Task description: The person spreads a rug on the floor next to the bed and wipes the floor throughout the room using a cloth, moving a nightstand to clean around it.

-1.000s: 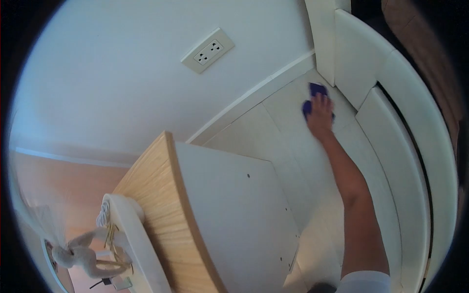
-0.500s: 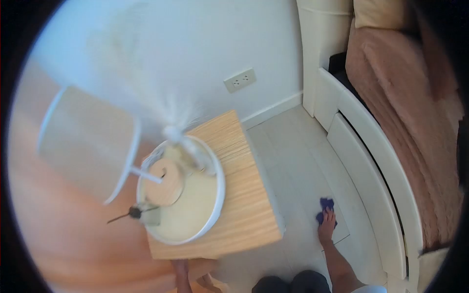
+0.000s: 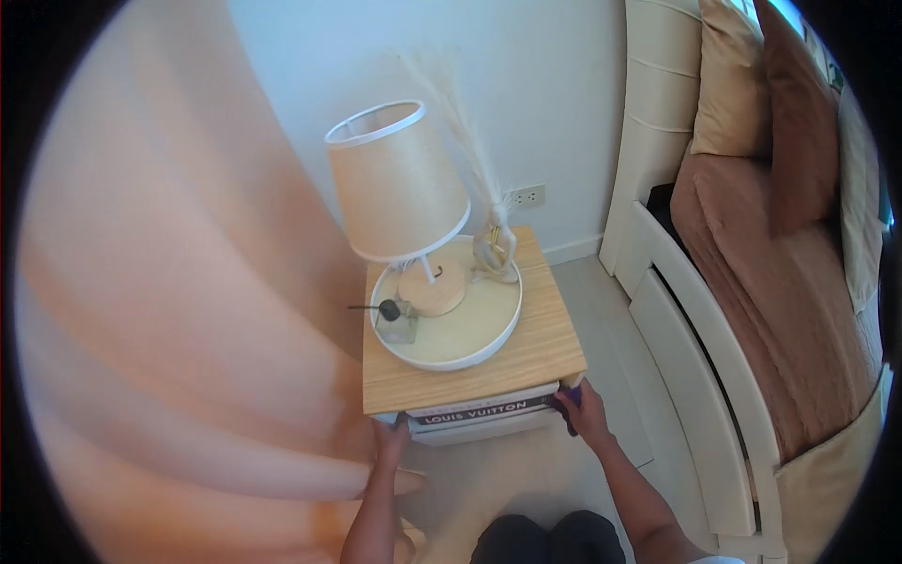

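Writing: "LOUIS VUITTON" in pale capitals on the dark band of a book spine; the lettering on the pale spine just above it is too faint to read.
Nightstand: on the floor between the curtain and the bed, its open front toward the person; which side of its wood top is longer, I cannot tell.
Spine direction: long axis left to right across the opening, right end slightly higher in view, letters upright to the person.
Left hand: at the nightstand's left front corner, forearm reaching up from below; the fingers are partly hidden, so their grip cannot be told.
Right hand: at the right front corner, fingers bent around a purple cloth, forearm slanting up and inward from the lower right.
On top: a round white-rimmed tray bearing a shaded lamp, a small glass bottle and a pale figure by dried plumes.
Wall: outlet behind the nightstand.
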`<action>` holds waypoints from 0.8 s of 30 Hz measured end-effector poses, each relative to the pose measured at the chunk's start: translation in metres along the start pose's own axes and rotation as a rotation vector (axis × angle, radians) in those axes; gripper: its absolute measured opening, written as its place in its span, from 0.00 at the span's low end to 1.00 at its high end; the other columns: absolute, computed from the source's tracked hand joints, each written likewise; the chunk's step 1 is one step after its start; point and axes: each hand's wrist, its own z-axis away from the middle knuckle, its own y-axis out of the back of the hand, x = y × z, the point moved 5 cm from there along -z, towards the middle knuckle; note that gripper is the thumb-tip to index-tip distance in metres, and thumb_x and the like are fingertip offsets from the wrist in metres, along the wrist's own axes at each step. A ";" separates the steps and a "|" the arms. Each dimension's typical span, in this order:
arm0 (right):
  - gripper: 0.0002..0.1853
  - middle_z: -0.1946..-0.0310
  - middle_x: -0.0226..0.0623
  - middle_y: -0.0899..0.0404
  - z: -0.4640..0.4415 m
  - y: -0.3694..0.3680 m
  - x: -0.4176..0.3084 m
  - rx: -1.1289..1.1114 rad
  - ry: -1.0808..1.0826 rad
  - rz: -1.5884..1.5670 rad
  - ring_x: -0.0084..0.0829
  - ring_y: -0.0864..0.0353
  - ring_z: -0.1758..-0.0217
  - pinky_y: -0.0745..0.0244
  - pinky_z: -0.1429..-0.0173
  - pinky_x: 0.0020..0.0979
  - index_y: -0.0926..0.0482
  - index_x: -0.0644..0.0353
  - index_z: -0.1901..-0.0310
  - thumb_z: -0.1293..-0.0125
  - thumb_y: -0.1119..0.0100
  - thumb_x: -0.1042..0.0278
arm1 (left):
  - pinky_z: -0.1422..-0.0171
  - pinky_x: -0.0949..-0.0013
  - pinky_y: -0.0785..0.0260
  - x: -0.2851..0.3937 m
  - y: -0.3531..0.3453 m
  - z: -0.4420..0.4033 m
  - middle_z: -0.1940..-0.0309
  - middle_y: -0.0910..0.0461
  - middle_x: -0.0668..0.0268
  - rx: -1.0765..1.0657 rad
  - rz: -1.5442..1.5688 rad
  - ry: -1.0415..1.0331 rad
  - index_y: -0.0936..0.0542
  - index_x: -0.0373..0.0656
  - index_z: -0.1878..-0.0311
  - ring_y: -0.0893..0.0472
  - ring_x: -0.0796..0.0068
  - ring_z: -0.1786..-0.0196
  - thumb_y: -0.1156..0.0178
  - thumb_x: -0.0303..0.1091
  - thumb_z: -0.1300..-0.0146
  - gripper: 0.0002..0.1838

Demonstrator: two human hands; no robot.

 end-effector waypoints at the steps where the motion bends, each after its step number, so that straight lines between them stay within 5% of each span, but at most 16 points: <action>1: 0.24 0.65 0.49 0.22 -0.002 0.000 0.004 0.024 0.030 0.008 0.48 0.23 0.65 0.28 0.59 0.39 0.31 0.62 0.44 0.39 0.34 0.65 | 0.41 0.64 0.34 0.007 -0.003 0.003 0.52 0.22 0.48 0.030 0.018 0.017 0.30 0.30 0.45 0.22 0.57 0.47 0.39 0.23 0.44 0.22; 8: 0.25 0.61 0.53 0.20 -0.037 -0.002 0.031 0.097 0.177 0.037 0.52 0.20 0.57 0.26 0.53 0.41 0.30 0.65 0.43 0.39 0.34 0.65 | 0.49 0.62 0.29 0.041 -0.025 0.008 0.59 0.19 0.48 0.099 0.069 -0.159 0.28 0.31 0.48 0.18 0.55 0.53 0.40 0.22 0.45 0.19; 10: 0.20 0.64 0.49 0.18 -0.048 -0.002 0.034 0.121 0.200 0.025 0.44 0.17 0.62 0.25 0.56 0.36 0.28 0.66 0.48 0.38 0.36 0.67 | 0.50 0.61 0.28 0.021 -0.039 0.001 0.60 0.18 0.47 0.131 0.066 -0.158 0.27 0.31 0.50 0.17 0.53 0.54 0.41 0.22 0.46 0.18; 15: 0.23 0.63 0.49 0.18 -0.076 0.000 0.055 0.136 0.229 0.059 0.44 0.18 0.60 0.25 0.54 0.37 0.28 0.66 0.46 0.40 0.34 0.68 | 0.52 0.58 0.27 0.021 -0.054 0.000 0.61 0.18 0.46 0.142 0.133 -0.189 0.25 0.32 0.52 0.17 0.49 0.55 0.42 0.22 0.46 0.16; 20: 0.26 0.63 0.49 0.18 -0.091 0.016 0.043 0.025 0.192 0.139 0.44 0.19 0.61 0.26 0.53 0.38 0.27 0.63 0.44 0.44 0.32 0.68 | 0.51 0.62 0.28 0.022 -0.067 0.000 0.62 0.17 0.49 0.217 0.117 -0.224 0.25 0.32 0.54 0.17 0.57 0.55 0.42 0.21 0.49 0.16; 22: 0.22 0.64 0.48 0.18 -0.107 0.045 0.042 0.016 0.325 0.280 0.43 0.19 0.61 0.26 0.53 0.37 0.23 0.62 0.50 0.48 0.31 0.71 | 0.53 0.61 0.27 0.021 -0.054 -0.002 0.57 0.17 0.52 0.129 0.064 -0.175 0.28 0.34 0.44 0.17 0.54 0.55 0.41 0.22 0.49 0.25; 24: 0.17 0.65 0.45 0.17 -0.122 0.076 0.012 0.194 0.330 0.178 0.41 0.19 0.62 0.26 0.54 0.37 0.20 0.62 0.56 0.47 0.31 0.69 | 0.33 0.65 0.42 0.057 -0.027 0.013 0.36 0.36 0.50 -0.336 0.081 0.095 0.42 0.35 0.32 0.36 0.56 0.34 0.38 0.24 0.48 0.39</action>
